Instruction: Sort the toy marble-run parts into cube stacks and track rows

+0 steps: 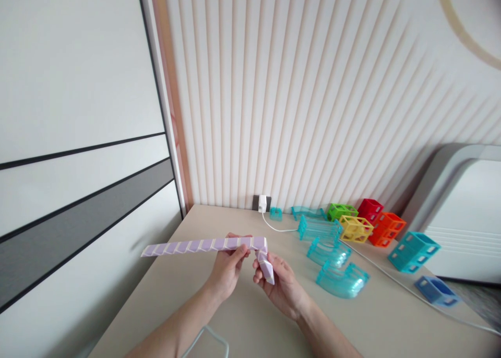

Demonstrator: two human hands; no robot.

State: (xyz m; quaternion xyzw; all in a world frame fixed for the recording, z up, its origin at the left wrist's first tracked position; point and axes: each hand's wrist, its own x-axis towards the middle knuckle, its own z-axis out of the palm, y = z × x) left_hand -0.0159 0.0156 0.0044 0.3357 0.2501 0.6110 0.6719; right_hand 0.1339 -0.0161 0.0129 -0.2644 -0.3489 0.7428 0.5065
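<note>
A lilac and white segmented snake puzzle (203, 245) is held up over the table. Most of it runs straight out to the left, and a short end bends down at the right. My left hand (229, 266) grips the long part near the bend, thumb in front and fingers behind. The short bent end is pinched by my right hand (282, 285), whose fingers curl around it. Both hands are closed on the same puzzle, close together.
On the table (172, 306), clear teal track pieces (342, 279) lie to the right. Beyond them stand yellow (356, 227), orange (386, 228) and teal (414, 251) open blocks, among others. A white cable runs from a wall plug (262, 203). A pale cord (211, 333) shows near my left forearm.
</note>
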